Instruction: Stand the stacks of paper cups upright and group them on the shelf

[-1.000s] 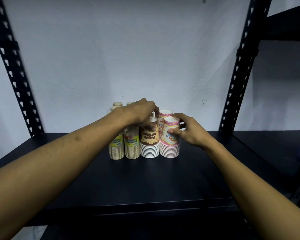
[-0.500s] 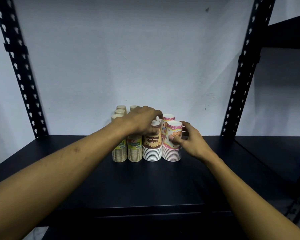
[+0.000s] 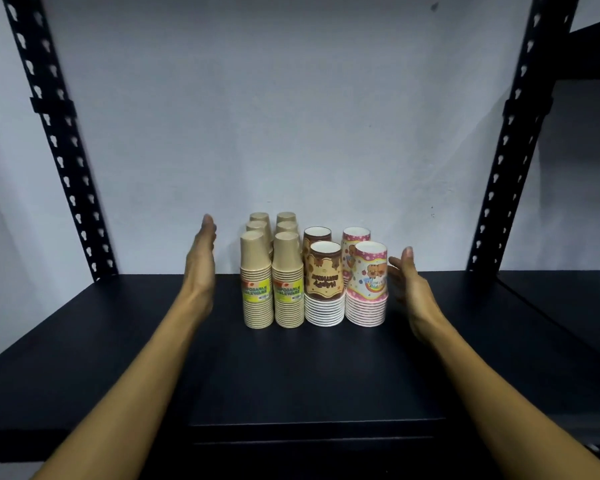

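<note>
left hand flat, upright | right hand flat (flanking cup stacks)

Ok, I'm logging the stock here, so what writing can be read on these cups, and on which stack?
"DISPOSABLE TABLEWARE": yellow labels on the two front kraft cup stacks, partly cut off.
Brown printed cup stack: lettering upside down, unreadable.
Pink cartoon cup stack: small blue lettering, too blurred to read.
Nothing else carries text.

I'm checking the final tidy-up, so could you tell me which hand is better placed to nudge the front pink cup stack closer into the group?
Right. The right hand is open directly beside the front pink stack; the left hand is open beyond the kraft stacks.
</note>
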The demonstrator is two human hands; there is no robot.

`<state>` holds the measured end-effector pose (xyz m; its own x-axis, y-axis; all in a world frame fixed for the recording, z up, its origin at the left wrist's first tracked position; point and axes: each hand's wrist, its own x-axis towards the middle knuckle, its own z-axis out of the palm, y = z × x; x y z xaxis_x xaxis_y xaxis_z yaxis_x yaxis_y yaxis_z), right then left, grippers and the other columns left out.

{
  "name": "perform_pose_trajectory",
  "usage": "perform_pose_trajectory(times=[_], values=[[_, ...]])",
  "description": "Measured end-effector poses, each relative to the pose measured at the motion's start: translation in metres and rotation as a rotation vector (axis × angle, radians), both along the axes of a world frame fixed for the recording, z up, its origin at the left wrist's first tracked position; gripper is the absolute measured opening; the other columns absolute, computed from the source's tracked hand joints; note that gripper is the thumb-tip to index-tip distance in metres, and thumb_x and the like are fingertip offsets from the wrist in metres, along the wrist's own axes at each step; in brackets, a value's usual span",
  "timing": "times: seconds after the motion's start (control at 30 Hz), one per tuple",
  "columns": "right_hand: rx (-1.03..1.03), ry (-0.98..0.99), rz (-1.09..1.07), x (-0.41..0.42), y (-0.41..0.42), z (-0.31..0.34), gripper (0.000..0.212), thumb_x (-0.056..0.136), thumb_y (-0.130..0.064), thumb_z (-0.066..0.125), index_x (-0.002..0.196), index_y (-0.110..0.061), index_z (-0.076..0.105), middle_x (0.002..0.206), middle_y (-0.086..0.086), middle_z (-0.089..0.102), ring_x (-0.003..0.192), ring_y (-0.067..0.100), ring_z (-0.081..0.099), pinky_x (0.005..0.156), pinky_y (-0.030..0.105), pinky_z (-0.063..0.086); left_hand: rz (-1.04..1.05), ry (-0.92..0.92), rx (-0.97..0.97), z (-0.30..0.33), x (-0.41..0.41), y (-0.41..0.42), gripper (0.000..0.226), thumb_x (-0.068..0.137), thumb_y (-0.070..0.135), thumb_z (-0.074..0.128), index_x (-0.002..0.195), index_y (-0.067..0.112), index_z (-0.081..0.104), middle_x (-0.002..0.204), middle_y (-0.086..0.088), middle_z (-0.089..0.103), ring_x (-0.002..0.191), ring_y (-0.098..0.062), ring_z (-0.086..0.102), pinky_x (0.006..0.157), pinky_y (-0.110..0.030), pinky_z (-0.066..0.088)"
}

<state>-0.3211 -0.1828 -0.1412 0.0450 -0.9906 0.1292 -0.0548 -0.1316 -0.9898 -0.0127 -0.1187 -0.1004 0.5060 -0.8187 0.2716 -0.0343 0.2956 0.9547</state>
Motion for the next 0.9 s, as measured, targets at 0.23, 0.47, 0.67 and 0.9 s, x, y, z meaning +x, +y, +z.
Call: perform_pose_trajectory(times=[0.23, 0.47, 0.67, 0.9], values=[[0.095, -0.102, 0.025, 0.018, -0.013, -0.004, 0.062, 0.106, -0.053, 0.019, 0.14, -0.015, 0.054, 0.125, 0.005, 0.064, 0.101, 0.016, 0.063, 0.098, 0.036, 0.043, -0.196, 0.311, 0.165, -0.043, -0.007, -0.022, 0.08, 0.097, 0.069, 0.033, 0.155, 0.014, 0.036, 0.153, -0.005, 0.048, 0.138, -0.023, 0.048, 0.118, -0.049, 0.033], [0.083, 0.006, -0.033, 0.026, -0.016, -0.006, 0.049, 0.108, -0.038, 0.021, 0.085, -0.029, 0.064, 0.084, -0.008, 0.065, 0.081, 0.007, 0.061, 0.096, 0.038, 0.044, -0.222, 0.251, 0.172, -0.047, -0.025, -0.025, 0.047, 0.105, 0.045, 0.035, 0.109, 0.017, 0.071, 0.107, -0.008, 0.077, 0.105, -0.024, 0.071, 0.096, -0.045, 0.052], [0.03, 0.076, -0.034, 0.027, -0.018, -0.008, 0.048, 0.108, -0.038, 0.019, 0.088, -0.03, 0.062, 0.09, -0.002, 0.065, 0.081, 0.006, 0.059, 0.093, 0.036, 0.043, -0.171, 0.221, 0.226, -0.053, -0.021, -0.03, 0.042, 0.102, 0.043, 0.037, 0.107, 0.015, 0.069, 0.108, -0.011, 0.076, 0.107, -0.027, 0.07, 0.102, -0.051, 0.051], [0.014, 0.087, -0.001, 0.028, -0.015, -0.007, 0.052, 0.109, -0.039, 0.014, 0.084, -0.033, 0.059, 0.092, -0.003, 0.063, 0.081, 0.003, 0.058, 0.095, 0.033, 0.042, -0.166, 0.202, 0.24, -0.058, -0.019, -0.033, 0.049, 0.1, 0.047, 0.038, 0.114, 0.012, 0.068, 0.109, -0.012, 0.075, 0.108, -0.028, 0.07, 0.103, -0.054, 0.05]])
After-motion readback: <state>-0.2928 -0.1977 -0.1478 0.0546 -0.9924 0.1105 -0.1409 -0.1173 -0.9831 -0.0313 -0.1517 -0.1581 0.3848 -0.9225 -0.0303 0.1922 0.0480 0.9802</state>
